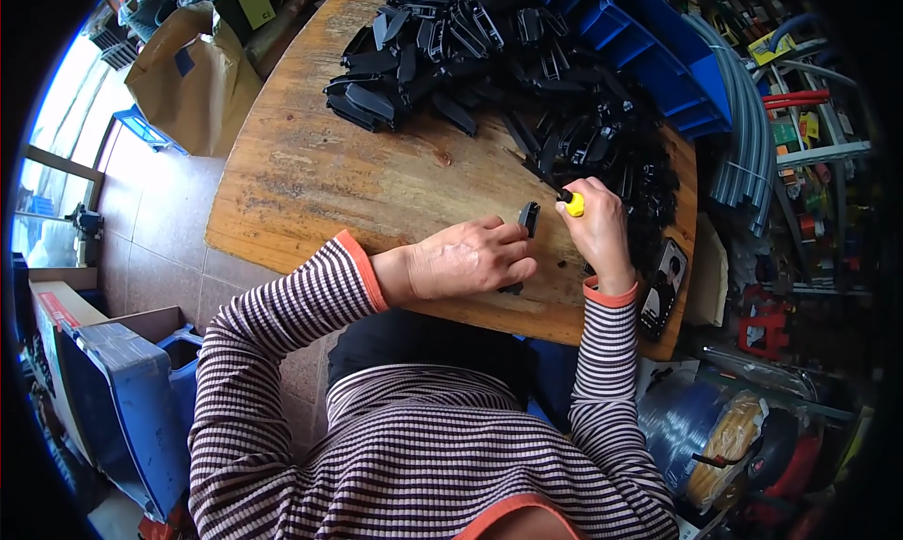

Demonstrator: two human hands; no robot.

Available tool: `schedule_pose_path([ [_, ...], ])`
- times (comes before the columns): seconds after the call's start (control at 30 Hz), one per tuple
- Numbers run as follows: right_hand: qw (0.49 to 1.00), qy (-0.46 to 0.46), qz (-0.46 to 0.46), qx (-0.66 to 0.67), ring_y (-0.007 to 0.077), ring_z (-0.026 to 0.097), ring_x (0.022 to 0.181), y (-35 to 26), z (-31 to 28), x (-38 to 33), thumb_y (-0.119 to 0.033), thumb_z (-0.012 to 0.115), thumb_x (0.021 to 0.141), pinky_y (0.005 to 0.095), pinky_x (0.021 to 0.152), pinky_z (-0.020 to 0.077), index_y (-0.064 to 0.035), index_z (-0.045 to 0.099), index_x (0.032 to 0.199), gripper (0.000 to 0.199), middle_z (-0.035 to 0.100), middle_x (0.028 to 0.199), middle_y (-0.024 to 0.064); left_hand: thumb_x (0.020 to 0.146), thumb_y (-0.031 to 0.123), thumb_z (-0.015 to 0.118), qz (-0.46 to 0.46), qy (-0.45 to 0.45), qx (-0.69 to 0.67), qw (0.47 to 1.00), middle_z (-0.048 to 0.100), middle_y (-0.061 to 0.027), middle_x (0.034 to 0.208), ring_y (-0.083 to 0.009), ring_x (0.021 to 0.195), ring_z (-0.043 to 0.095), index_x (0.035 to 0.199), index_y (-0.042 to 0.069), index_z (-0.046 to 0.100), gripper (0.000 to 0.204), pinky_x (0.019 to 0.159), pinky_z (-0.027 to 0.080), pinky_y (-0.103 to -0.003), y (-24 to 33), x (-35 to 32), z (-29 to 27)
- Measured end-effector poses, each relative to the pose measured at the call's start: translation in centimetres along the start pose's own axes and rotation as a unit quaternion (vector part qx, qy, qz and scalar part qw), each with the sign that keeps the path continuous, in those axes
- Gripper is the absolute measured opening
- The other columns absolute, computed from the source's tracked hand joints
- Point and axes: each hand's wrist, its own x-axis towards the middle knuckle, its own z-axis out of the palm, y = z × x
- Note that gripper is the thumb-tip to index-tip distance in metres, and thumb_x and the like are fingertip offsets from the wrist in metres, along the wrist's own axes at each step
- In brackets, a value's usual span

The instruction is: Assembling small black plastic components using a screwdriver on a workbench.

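Note:
At the near side of the wooden table (pixel 310 164), my left hand (pixel 470 260) is closed around a small black plastic part (pixel 530 218), whose upper end sticks out past the fingers. My right hand (pixel 598 222) grips a screwdriver (pixel 576 204) by its yellow and black handle. The dark shaft points up and left, away from the black part, and its tip lies over the table. A large heap of black plastic parts (pixel 461 32) covers the far side of the table. More small black pieces (pixel 602 135) spread down its right side, close to my right hand.
A blue plastic bin (pixel 649 51) stands at the far right of the heap. By the table's right edge lies a phone (pixel 664 286). Grey tubing (pixel 743 164) and shelves flank the right. A brown paper sack (pixel 193 79) and a blue crate (pixel 132 399) are on the left.

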Motion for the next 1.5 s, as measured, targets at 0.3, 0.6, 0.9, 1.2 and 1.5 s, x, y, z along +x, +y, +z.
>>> schedule_pose_path([
  [0.3,0.997,-0.075,0.000,-0.011,0.0329,0.064,0.081,-0.3,-1.4,0.4,-0.008,0.073,0.075,0.0368,0.072,0.0505,0.0013,0.065,0.097,0.025,0.064,0.090,0.0170,0.084,0.015,0.058,-0.010,0.001,-0.006,1.000,0.062,-0.0108,0.117,-0.0262,0.116,0.055,0.098,0.004,0.056,0.018,0.089,0.051,-0.034,0.0,-0.2,0.0],
  [0.6,0.998,-0.026,0.009,0.049,0.0333,0.064,0.072,-1.2,-1.6,0.0,-0.006,0.075,0.074,0.0378,0.065,0.0513,0.0007,0.063,0.088,0.019,0.064,0.079,0.0153,0.084,0.016,0.058,-0.019,-0.005,-0.016,1.000,0.061,-0.0105,0.117,-0.0262,0.116,0.055,0.100,0.005,0.056,0.019,0.089,0.051,-0.034,0.3,-0.2,-0.1],
  [0.9,0.994,0.048,-0.068,0.073,0.0320,0.064,0.070,-3.6,0.3,-1.1,-0.002,0.073,0.074,0.0364,0.058,0.0499,-0.0023,0.061,0.084,0.016,0.063,0.077,0.0136,0.085,0.016,0.057,-0.024,-0.006,-0.025,0.999,0.061,-0.0110,0.117,-0.0259,0.116,0.055,0.099,0.005,0.056,0.018,0.087,0.051,-0.034,0.4,-0.1,-0.2],
  [1.2,0.994,-0.004,-0.094,0.052,0.0290,0.064,0.067,-4.0,-0.2,-0.8,-0.002,0.071,0.077,0.0356,0.059,0.0508,-0.0016,0.060,0.084,0.013,0.062,0.074,0.0120,0.086,0.017,0.056,-0.027,-0.017,-0.017,0.999,0.060,-0.0123,0.118,-0.0265,0.117,0.055,0.099,0.004,0.055,0.018,0.085,0.051,-0.033,0.4,-0.4,-0.1],
  [1.5,0.881,0.197,-0.050,0.428,0.0099,0.060,0.062,-4.7,2.0,2.3,-0.015,0.064,0.091,0.0240,0.057,0.0499,-0.0039,0.056,0.088,0.014,0.065,0.074,0.0058,0.085,0.017,0.056,-0.017,-0.007,-0.029,0.999,0.060,-0.0131,0.118,-0.0273,0.118,0.054,0.100,0.004,0.055,0.020,0.087,0.050,-0.035,0.2,0.0,-0.2],
])
